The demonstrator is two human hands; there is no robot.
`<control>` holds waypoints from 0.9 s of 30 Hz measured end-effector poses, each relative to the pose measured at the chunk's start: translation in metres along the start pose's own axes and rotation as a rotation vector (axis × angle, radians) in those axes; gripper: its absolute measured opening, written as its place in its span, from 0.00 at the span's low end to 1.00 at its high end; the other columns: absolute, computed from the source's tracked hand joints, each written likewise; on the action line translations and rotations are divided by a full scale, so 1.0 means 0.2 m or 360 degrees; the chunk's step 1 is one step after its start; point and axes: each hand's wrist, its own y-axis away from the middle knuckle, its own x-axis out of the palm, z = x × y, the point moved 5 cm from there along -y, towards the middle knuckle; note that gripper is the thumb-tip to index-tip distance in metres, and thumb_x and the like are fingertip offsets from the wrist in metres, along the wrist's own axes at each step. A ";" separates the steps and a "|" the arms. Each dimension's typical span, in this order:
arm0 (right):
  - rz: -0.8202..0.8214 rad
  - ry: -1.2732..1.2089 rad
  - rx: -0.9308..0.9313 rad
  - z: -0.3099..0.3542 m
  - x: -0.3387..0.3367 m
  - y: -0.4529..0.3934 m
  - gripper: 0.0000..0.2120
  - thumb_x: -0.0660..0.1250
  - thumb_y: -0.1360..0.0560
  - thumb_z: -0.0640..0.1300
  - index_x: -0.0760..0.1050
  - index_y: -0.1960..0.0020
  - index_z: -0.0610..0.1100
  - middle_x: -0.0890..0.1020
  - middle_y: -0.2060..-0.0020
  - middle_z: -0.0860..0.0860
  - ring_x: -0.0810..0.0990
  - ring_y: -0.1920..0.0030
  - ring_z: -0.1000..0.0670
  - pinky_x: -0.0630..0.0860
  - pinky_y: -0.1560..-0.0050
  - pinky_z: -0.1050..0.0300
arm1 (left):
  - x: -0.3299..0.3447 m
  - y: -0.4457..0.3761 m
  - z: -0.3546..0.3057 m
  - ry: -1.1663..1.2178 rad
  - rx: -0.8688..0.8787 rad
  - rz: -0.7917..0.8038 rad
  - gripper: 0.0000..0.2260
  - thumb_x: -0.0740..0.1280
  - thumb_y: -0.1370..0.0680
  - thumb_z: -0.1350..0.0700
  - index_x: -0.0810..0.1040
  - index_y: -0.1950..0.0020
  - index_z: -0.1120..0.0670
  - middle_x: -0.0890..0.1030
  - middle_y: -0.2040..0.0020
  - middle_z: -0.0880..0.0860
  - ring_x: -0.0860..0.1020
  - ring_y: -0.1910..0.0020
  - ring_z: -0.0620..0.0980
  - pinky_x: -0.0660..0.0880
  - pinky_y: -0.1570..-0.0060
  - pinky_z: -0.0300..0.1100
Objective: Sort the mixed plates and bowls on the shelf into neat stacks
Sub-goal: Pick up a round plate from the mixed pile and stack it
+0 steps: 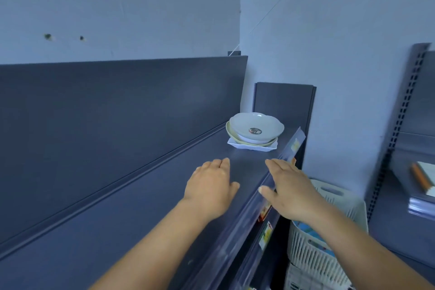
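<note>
- We see a dark grey shelf (141,207) running away from us to the far right corner of the room, w/ a back panel of the same colour behind it.
- At the far end sits one small stack of dishes (255,133), close to the shelf's front edge and well apart from both hands.
- Top of stack: pale grey-white bowl (256,126), shallow, rim slightly scalloped, tilted a bit toward us; a dark round sticker (255,131) sits on its inside.
- Under it: a cream-yellow bowl (230,133), rim showing mostly on the left side; the two aren't nested square, top one sits off to the right.
- Bottom: a flat white plate (235,143), looks squarish, corners poking out past the bowls.
- Our left hand (210,189) is palm down over the shelf surface, fingers straight and together, thumb out to the right; holds nothing. Can't tell if it touches the shelf.
- Our right hand (288,187) is likewise flat, fingers straight, over the shelf's front edge, thumb pointing left; holds nothing.
- Front edge carries a clear price strip (290,148) w/ small labels in it.
- Below right: a white slotted plastic basket (313,259) w/ sth blue inside.
- Far right: another grey shelf unit (404,148), blurred items on it.
</note>
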 end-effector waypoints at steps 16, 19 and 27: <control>-0.0012 -0.0295 0.0113 -0.67 0.03 -0.92 0.29 0.55 0.19 0.53 0.53 0.23 0.41 0.61 0.26 0.46 0.59 0.26 0.45 0.58 0.29 0.55 | 0.22 -1.01 -0.03 0.0180 -0.0404 -0.0039 0.22 0.55 0.19 0.43 0.65 0.30 0.55 0.73 0.34 0.54 0.69 0.34 0.55 0.68 0.37 0.47; -0.0024 -0.0446 0.0148 -0.75 0.05 -1.04 0.26 0.56 0.20 0.53 0.59 0.26 0.44 0.68 0.30 0.45 0.65 0.30 0.44 0.64 0.33 0.52 | 0.25 -1.12 -0.03 0.0236 -0.0565 -0.0048 0.24 0.54 0.19 0.43 0.66 0.31 0.58 0.72 0.34 0.56 0.69 0.33 0.56 0.69 0.39 0.49; -0.0091 -0.0760 0.0163 -0.84 0.11 -1.22 0.14 0.59 0.23 0.54 0.71 0.43 0.45 0.79 0.51 0.48 0.77 0.49 0.46 0.76 0.49 0.49 | 0.35 -1.27 0.05 0.0679 -0.0904 -0.0168 0.17 0.63 0.23 0.52 0.72 0.38 0.60 0.79 0.43 0.57 0.78 0.47 0.56 0.71 0.58 0.42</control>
